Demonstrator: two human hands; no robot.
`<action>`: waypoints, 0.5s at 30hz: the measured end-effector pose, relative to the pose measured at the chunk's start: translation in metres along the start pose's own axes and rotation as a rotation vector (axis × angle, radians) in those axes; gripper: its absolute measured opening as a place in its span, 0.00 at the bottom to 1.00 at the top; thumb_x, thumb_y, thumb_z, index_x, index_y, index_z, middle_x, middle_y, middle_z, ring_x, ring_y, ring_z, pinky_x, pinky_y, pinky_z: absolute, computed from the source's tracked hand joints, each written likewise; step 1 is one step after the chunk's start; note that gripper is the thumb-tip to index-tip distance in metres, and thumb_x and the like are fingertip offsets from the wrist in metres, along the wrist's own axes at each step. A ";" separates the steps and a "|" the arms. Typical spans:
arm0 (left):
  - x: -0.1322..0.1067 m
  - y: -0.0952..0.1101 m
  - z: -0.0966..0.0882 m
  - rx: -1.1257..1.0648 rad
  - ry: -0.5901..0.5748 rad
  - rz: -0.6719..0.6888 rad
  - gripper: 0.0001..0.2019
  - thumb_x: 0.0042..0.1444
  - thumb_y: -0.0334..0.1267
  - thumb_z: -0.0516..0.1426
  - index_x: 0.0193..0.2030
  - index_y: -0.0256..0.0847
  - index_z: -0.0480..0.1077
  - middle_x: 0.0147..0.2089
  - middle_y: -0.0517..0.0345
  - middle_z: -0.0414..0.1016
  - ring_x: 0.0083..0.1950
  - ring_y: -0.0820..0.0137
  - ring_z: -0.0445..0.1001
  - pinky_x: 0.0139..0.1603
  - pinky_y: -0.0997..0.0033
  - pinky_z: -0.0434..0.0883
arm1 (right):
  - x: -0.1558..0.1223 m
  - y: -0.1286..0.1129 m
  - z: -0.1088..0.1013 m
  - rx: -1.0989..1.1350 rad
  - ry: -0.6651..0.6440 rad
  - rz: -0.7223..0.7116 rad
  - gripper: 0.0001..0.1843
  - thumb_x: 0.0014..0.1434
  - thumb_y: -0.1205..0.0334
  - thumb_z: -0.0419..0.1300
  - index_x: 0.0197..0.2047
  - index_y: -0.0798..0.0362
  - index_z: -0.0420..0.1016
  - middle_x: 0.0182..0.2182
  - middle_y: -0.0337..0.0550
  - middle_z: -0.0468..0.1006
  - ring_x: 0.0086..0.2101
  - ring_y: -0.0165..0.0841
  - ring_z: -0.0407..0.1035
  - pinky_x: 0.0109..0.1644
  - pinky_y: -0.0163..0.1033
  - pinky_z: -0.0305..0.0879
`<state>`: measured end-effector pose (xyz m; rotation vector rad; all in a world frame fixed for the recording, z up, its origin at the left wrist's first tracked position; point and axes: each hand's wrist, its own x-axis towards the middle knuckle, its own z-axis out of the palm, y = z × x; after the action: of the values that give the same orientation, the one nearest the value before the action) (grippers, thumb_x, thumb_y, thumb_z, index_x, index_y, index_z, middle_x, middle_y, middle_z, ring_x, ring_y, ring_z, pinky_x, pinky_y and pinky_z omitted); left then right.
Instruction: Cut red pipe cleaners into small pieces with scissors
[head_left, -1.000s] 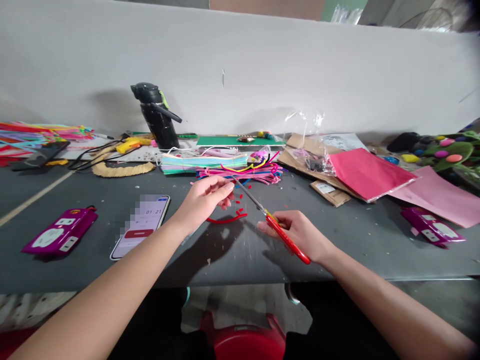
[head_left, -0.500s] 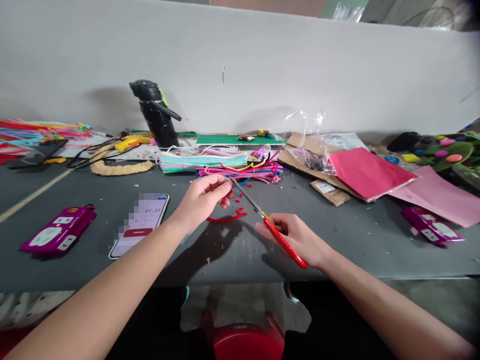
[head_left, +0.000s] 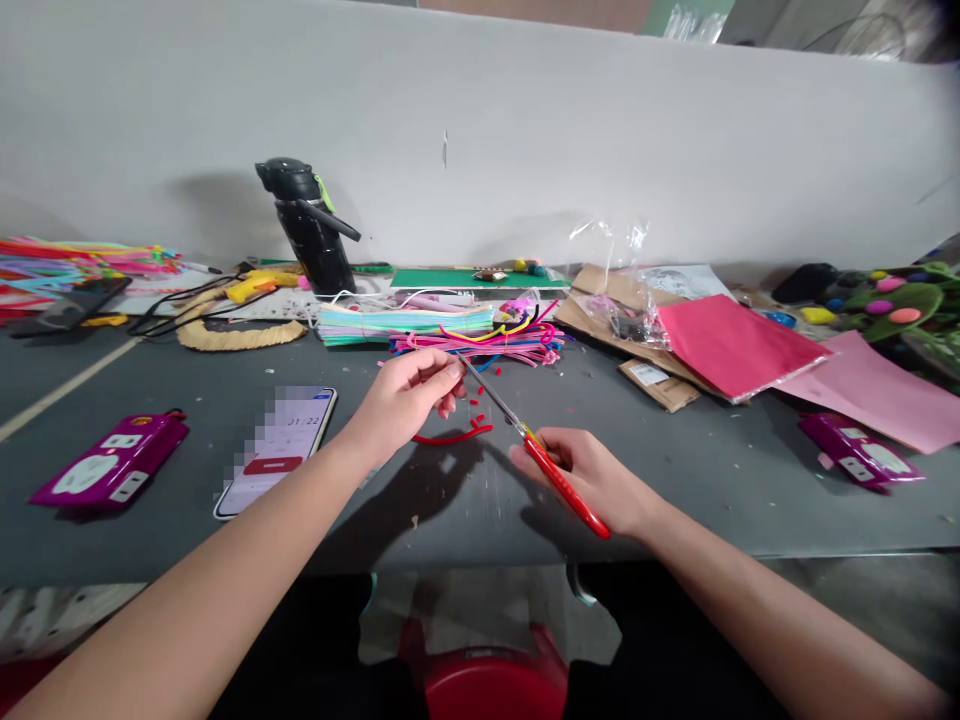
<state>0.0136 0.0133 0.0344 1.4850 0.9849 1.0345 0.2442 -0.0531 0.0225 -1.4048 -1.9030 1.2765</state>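
My right hand (head_left: 592, 475) is closed round the red handles of a pair of scissors (head_left: 561, 484). Their long metal blades point up and left, with the tips at the fingertips of my left hand (head_left: 412, 395). Thumb and fingers of the left hand are pinched together; what lies between them is too small or hidden to make out. Below the blades a red pipe cleaner (head_left: 454, 436) lies on the grey table, partly covered by the left hand. Several short red snippets (head_left: 474, 403) are scattered beside it.
Bundled pipe cleaners (head_left: 480, 345) lie just behind my hands. A phone (head_left: 279, 455) with a running timer and a purple power strip (head_left: 112, 460) are at left. A black bottle (head_left: 311, 230) stands behind. Red sheets (head_left: 739, 345) and cardboard (head_left: 660, 385) lie at right.
Both hands and the scissors keep nearly the same pose. The whole view has shifted very slightly, and the phone's timer has gone from 01:21 to 01:22.
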 end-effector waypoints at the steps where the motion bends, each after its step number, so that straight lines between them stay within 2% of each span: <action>1: 0.000 0.000 0.000 0.002 0.000 -0.001 0.12 0.58 0.46 0.58 0.35 0.38 0.71 0.31 0.57 0.71 0.28 0.73 0.68 0.30 0.73 0.66 | 0.000 0.000 0.000 0.000 -0.001 0.000 0.24 0.60 0.42 0.56 0.26 0.52 0.56 0.23 0.32 0.54 0.25 0.27 0.47 0.26 0.33 0.47; 15: 0.001 -0.003 0.000 0.023 0.003 -0.009 0.12 0.59 0.46 0.58 0.35 0.39 0.71 0.32 0.57 0.72 0.29 0.72 0.69 0.30 0.72 0.66 | 0.001 0.004 0.000 -0.069 0.053 0.016 0.23 0.59 0.42 0.57 0.26 0.52 0.58 0.23 0.32 0.53 0.26 0.27 0.46 0.26 0.33 0.46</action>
<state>0.0141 0.0143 0.0316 1.4963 1.0082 1.0226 0.2453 -0.0518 0.0190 -1.4766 -1.9208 1.1798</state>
